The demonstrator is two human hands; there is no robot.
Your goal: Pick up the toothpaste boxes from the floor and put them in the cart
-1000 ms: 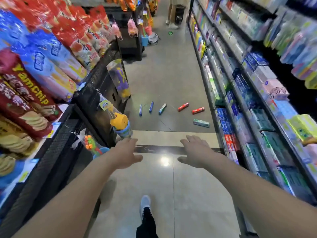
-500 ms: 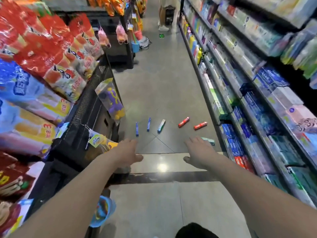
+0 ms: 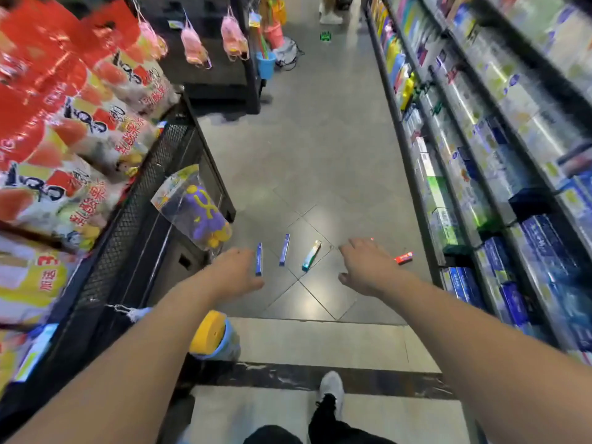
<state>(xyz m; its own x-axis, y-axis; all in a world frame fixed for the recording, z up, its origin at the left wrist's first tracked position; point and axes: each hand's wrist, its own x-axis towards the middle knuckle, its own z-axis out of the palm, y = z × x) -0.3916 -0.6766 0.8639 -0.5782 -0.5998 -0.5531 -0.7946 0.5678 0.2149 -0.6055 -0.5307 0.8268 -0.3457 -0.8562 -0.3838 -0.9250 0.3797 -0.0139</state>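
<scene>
Toothpaste boxes lie on the grey tiled floor (image 3: pixel 320 139) mid-aisle, in a loose row, all long and thin. Far-left one is a dark blue box (image 3: pixel 259 259), next a second blue box (image 3: pixel 284 249) w/ a pale stripe, then a teal-and-white box (image 3: pixel 311 256) w/ an orange far end, tilted right. To the right, near the shelf base, a red box (image 3: pixel 403 257) w/ white print; only part shows past the right hand. A tiny red spot by the right fingertips may be another box, can't tell. Print on all boxes too small to read.

Left hand (image 3: pixel 235 270) and right hand (image 3: pixel 365 267) both reach fwd over the floor, palms down, fingers loose and spread, holding nothing. Left hand's edge overlaps the dark blue box in view; contact unclear.

Right: shelves (image 3: pixel 480 174) of boxed goods, blurred. Left: a black mesh rack (image 3: pixel 134 200) w/ snack bags (image 3: pixel 73 129). No cart discernible.
</scene>
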